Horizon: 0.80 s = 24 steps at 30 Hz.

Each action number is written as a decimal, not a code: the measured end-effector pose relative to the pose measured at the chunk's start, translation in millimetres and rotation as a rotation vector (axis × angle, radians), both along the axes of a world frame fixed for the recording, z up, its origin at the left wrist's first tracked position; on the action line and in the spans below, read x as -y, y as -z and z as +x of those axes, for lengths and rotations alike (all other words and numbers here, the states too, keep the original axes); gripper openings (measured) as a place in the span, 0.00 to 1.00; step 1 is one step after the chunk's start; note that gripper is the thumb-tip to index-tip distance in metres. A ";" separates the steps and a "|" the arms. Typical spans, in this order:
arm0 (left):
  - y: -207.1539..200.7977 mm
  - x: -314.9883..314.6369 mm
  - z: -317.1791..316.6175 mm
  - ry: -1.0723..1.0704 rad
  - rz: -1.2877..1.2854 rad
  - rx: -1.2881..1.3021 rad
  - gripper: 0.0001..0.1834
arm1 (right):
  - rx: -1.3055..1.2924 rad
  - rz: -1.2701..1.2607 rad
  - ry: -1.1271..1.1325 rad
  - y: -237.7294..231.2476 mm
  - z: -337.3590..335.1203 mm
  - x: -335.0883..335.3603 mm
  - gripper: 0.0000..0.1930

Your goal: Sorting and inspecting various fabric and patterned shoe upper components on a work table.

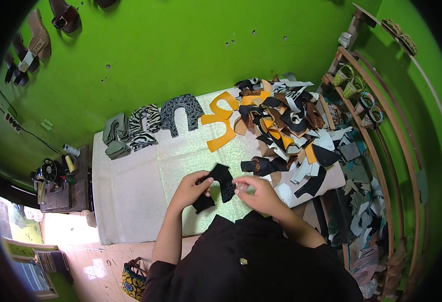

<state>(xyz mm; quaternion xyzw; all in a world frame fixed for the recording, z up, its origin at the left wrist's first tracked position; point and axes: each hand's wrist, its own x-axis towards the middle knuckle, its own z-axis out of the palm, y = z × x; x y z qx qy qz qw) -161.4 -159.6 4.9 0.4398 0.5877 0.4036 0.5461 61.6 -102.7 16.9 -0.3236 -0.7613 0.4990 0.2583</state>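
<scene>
A black U-shaped cut piece of patterned material (225,181) hangs over the near middle of the table. My left hand (193,189) is closed on its left side, thumb on top. At its right edge my right hand (255,193) has thumb and fingertips pinched together on the material. Farther off lie several yellow U-shaped pieces (220,137). Behind my left hand stand stacks of cut pieces: grey-green (116,128), zebra-striped (144,120) and black-and-grey patterned (180,108).
A heap of mixed scraps (286,116) covers the table's (130,201) right end. More scraps lie below it, beside a wooden rack (382,136) with sandals. A sewing machine (50,173) stands at the left. Shoes (39,38) hang on the green wall. A patterned bag (134,282) is on the floor.
</scene>
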 end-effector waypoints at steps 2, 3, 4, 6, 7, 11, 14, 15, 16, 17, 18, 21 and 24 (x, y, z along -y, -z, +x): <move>-11.9 0.9 -1.5 0.119 -0.041 -0.056 0.11 | -0.059 0.271 0.005 -26.5 -13.0 -8.5 0.17; -18.0 -0.1 -2.2 0.251 -0.079 -0.113 0.11 | -0.120 0.546 0.023 -34.0 -21.0 -13.1 0.18; -24.0 -0.7 -0.6 0.335 -0.031 -0.107 0.11 | -0.156 0.576 -0.018 -35.2 -29.7 -16.4 0.18; -31.0 -3.1 -1.6 0.400 -0.010 -0.094 0.10 | -0.023 0.395 -0.217 -25.5 -36.5 -28.3 0.17; -35.7 -4.4 -3.3 0.423 -0.003 -0.112 0.08 | 0.112 0.210 -0.410 -17.4 -39.8 -33.6 0.16; 0.9 -3.0 -36.6 0.330 -0.032 0.037 0.08 | -0.020 -0.134 -0.275 11.2 -46.9 -47.5 0.07; 13.6 3.4 -47.2 0.235 -0.043 0.026 0.10 | -0.054 -0.138 -0.135 24.6 -56.1 -50.4 0.06; 15.6 3.4 -45.5 0.092 -0.048 0.052 0.10 | -0.071 -0.111 -0.037 33.0 -59.0 -52.1 0.05; 17.1 3.8 -43.8 -0.054 -0.054 0.076 0.10 | -0.092 -0.093 0.001 43.5 -61.7 -54.0 0.05; 22.3 2.5 -41.0 -0.053 -0.057 0.078 0.10 | -0.089 -0.097 0.002 54.4 -65.0 -55.0 0.05; 31.7 2.1 -37.8 -0.136 -0.007 0.065 0.11 | -0.114 -0.052 0.077 65.9 -70.3 -54.5 0.06; 51.1 3.1 -21.7 -0.275 0.080 0.068 0.12 | -0.055 -0.038 0.157 89.6 -74.5 -54.3 0.09; 59.1 8.3 -13.6 -0.351 -0.101 -0.101 0.13 | -0.085 -0.342 0.124 105.3 -73.3 -47.7 0.19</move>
